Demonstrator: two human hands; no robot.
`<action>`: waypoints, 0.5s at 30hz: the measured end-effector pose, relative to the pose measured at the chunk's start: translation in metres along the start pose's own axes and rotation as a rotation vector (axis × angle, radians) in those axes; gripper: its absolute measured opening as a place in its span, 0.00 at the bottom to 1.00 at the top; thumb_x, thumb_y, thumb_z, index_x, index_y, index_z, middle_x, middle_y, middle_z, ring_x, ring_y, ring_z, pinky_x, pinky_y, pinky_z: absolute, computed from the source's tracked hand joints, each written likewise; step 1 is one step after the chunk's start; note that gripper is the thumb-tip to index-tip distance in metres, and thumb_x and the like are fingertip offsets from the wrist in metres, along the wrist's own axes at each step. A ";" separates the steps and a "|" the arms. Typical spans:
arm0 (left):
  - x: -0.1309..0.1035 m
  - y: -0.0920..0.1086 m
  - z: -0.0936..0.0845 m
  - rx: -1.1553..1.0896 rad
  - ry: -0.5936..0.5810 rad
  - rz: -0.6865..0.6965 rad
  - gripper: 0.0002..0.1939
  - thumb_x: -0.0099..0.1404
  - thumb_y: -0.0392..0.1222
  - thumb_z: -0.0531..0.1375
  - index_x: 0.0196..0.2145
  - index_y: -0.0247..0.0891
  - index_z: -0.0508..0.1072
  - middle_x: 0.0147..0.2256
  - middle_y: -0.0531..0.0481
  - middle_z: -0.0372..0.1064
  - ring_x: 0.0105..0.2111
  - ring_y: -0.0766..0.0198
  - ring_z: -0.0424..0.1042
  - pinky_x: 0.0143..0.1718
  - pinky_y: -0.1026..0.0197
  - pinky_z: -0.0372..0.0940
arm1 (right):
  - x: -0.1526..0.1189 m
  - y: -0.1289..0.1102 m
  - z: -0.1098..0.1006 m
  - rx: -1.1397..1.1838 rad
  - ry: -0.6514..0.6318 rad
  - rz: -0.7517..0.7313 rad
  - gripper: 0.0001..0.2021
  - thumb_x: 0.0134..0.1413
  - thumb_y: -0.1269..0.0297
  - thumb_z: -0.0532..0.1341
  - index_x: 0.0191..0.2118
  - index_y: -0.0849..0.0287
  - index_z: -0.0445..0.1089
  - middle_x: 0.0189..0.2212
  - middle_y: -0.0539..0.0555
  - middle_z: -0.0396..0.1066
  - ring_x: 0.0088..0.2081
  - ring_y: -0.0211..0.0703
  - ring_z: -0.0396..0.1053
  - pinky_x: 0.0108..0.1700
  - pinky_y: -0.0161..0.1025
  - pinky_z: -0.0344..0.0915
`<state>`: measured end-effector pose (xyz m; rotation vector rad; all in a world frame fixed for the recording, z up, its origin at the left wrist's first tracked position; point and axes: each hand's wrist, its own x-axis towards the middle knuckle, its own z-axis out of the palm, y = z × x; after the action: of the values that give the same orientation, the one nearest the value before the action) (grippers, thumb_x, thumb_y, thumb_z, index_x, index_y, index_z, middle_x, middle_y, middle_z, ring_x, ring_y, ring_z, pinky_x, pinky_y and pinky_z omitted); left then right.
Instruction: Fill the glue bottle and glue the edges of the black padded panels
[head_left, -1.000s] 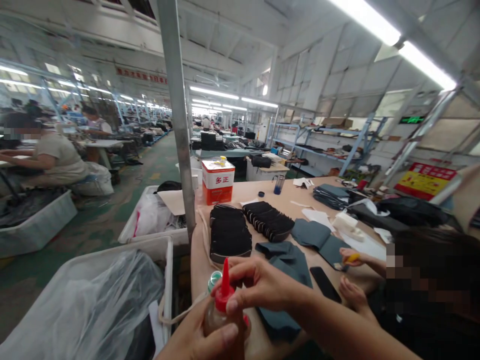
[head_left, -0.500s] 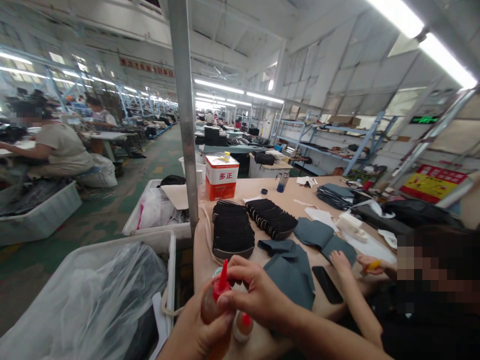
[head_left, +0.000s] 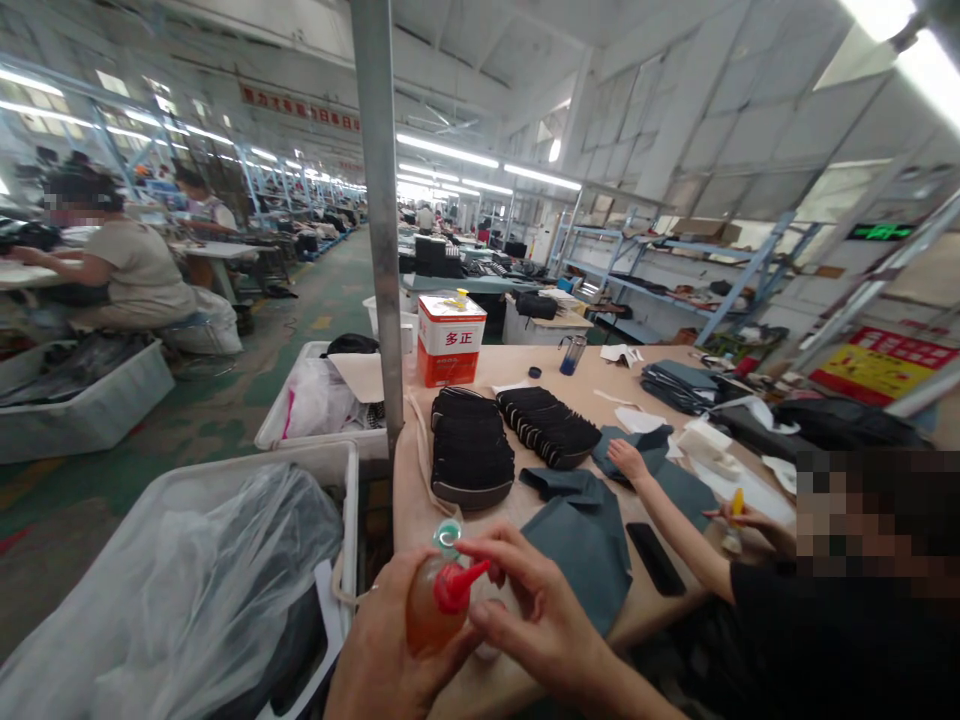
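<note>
My left hand is wrapped around a squeeze bottle of amber liquid with a red nozzle cap. The bottle leans so that its nozzle points right, toward my right hand. That hand's thumb and forefinger are apart around the nozzle tip; whether a finger touches it I cannot make out. Just beyond the bottle lies a round green-and-white item. A second container is mostly hidden behind my right hand. Dark grey-green fabric pieces lie beyond that hand.
Two rows of stacked black pieces sit on the table, before a red-and-white can. A phone lies at right, near a co-worker's arm; their other hand holds a yellow-handled brush. A metal post and plastic-filled bin stand left.
The bottle has tipped from nearly upright, its nozzle now toward the right. My right fingers have come off the red cap and spread. The co-worker's near hand has moved farther across the fabric.
</note>
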<state>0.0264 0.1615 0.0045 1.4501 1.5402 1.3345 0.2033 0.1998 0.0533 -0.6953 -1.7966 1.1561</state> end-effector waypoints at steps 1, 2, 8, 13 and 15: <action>-0.002 0.000 -0.001 0.011 -0.006 0.014 0.35 0.51 0.67 0.68 0.49 0.43 0.72 0.46 0.44 0.77 0.45 0.45 0.77 0.52 0.44 0.70 | 0.000 -0.001 -0.005 0.034 -0.013 0.010 0.18 0.64 0.56 0.66 0.57 0.52 0.74 0.44 0.55 0.66 0.41 0.43 0.62 0.45 0.38 0.61; -0.003 0.001 -0.003 0.019 -0.022 0.032 0.35 0.50 0.66 0.69 0.49 0.43 0.72 0.46 0.44 0.77 0.46 0.45 0.76 0.52 0.44 0.70 | 0.002 -0.002 -0.010 0.063 -0.032 0.017 0.16 0.66 0.57 0.65 0.56 0.53 0.75 0.44 0.55 0.66 0.42 0.43 0.63 0.46 0.38 0.62; 0.000 0.024 -0.021 -0.006 -0.390 0.075 0.33 0.49 0.50 0.75 0.52 0.46 0.74 0.52 0.43 0.75 0.52 0.43 0.73 0.53 0.47 0.69 | 0.029 -0.030 -0.035 0.075 -0.344 0.068 0.12 0.62 0.57 0.71 0.47 0.57 0.80 0.40 0.54 0.68 0.42 0.43 0.66 0.46 0.38 0.63; 0.007 0.038 -0.028 -0.111 -0.655 0.022 0.33 0.46 0.45 0.75 0.52 0.44 0.75 0.51 0.44 0.75 0.52 0.43 0.73 0.57 0.46 0.67 | 0.049 -0.058 -0.037 -0.022 -0.649 0.039 0.17 0.67 0.52 0.65 0.40 0.65 0.79 0.36 0.55 0.68 0.38 0.43 0.67 0.43 0.38 0.64; 0.008 0.038 -0.028 -0.166 -0.719 -0.002 0.33 0.47 0.44 0.75 0.52 0.43 0.75 0.51 0.45 0.74 0.51 0.44 0.73 0.57 0.48 0.67 | 0.053 -0.063 -0.035 -0.042 -0.702 0.023 0.17 0.69 0.54 0.63 0.36 0.66 0.77 0.34 0.56 0.68 0.38 0.43 0.67 0.44 0.39 0.65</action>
<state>0.0115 0.1574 0.0502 1.5787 0.9345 0.7738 0.2094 0.2309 0.1369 -0.3437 -2.3933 1.5004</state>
